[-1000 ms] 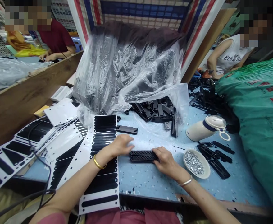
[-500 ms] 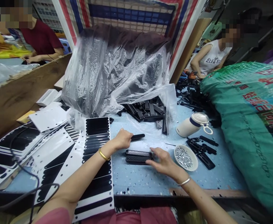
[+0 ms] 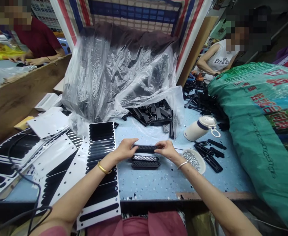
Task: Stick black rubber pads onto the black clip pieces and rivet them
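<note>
A black bar with a cross-hatched face lies level between my two hands. My left hand grips its left end between thumb and fingers. The right end is pinched by my right hand. Just below it, two more black hatched bars rest side by side on the blue tabletop, an upper bar and a lower bar. By my left forearm lies a white sheet with rows of black rounded strips. A bowl of small silvery pieces stands right of my right hand.
Plastic sheeting spills black parts at the back. A cream bottle and loose black pieces sit on the right, beside a big green sack. Sheets, a cable and a wooden board occupy the left. Two people work beyond.
My right hand has left the two lower bars and moved up to the bar that my left hand holds. That bar now shows its hatched face. The view has shifted slightly.
</note>
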Action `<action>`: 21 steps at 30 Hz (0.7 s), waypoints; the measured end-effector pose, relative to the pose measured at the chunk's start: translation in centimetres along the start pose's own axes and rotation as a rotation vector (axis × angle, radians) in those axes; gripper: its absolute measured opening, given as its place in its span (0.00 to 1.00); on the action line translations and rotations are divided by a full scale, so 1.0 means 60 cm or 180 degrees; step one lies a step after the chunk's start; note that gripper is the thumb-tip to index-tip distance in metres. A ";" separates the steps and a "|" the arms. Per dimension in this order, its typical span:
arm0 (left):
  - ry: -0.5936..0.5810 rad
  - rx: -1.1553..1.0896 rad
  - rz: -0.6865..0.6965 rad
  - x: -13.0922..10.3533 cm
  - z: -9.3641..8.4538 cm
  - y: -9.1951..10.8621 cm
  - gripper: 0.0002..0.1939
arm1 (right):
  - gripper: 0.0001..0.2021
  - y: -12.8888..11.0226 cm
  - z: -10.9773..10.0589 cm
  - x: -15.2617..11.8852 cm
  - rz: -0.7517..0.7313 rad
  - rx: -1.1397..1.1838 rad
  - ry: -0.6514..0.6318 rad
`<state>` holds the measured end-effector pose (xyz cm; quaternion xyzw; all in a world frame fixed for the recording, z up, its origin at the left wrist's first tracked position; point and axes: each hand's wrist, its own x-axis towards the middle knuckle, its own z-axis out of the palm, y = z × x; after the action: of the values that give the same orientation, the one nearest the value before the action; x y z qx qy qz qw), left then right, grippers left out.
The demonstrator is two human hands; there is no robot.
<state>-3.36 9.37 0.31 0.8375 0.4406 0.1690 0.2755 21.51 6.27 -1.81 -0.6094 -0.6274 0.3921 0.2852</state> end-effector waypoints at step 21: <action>0.0335 -0.0261 -0.0450 -0.106 0.025 0.038 0.15 | 0.13 -0.021 -0.004 -0.098 -0.1190 -0.2009 0.0325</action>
<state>-4.63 2.59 0.28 0.7823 0.5052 0.2107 0.2973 21.60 0.55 0.08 -0.5610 -0.8028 0.0895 0.1809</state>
